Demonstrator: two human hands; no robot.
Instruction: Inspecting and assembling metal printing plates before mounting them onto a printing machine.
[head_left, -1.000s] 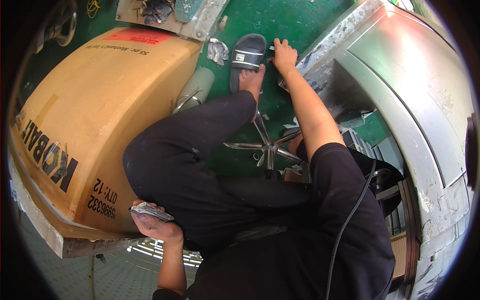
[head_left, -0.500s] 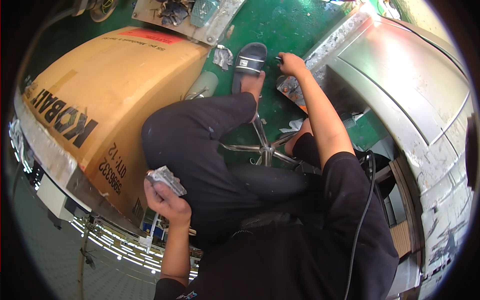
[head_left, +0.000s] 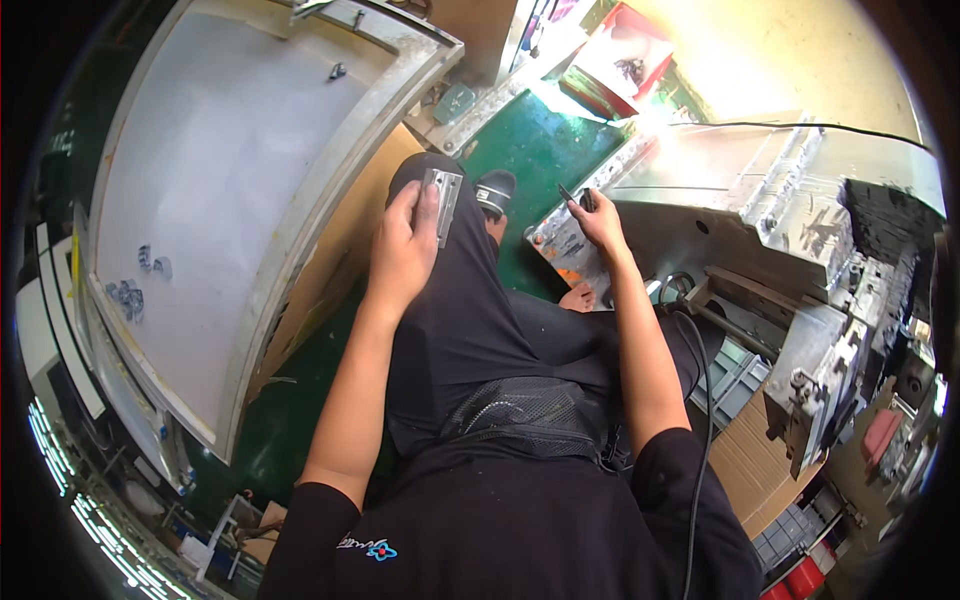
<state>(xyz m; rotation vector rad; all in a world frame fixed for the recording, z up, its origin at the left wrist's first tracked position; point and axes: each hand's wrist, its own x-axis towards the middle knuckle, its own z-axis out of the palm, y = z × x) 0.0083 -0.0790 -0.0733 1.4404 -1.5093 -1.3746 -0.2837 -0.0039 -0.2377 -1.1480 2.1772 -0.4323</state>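
Note:
Above my left thigh, my left hand (head_left: 403,245) grips a small silvery metal block (head_left: 444,207), with the thumb laid along its face. The block stands roughly upright, and grooves or slots show on its surface. My right hand (head_left: 600,222) is held farther right, in front of the metal machine, with its fingers closed round a slim dark tool (head_left: 567,193). The tool's narrow end points up and left; its exact kind is too small to make out. A gap separates the tool from the block.
At left stands a framed white-topped table (head_left: 230,130) with small metal pieces (head_left: 128,298) on it. A large metal machine (head_left: 700,190) fills the right side. A red bin (head_left: 620,60) stands at the back. A black cable (head_left: 710,400) runs down past my right side.
The view has turned, bringing the white-topped table and more of the machine into sight. My left hand has come up and inward with the metal block. Both hands keep their holds.

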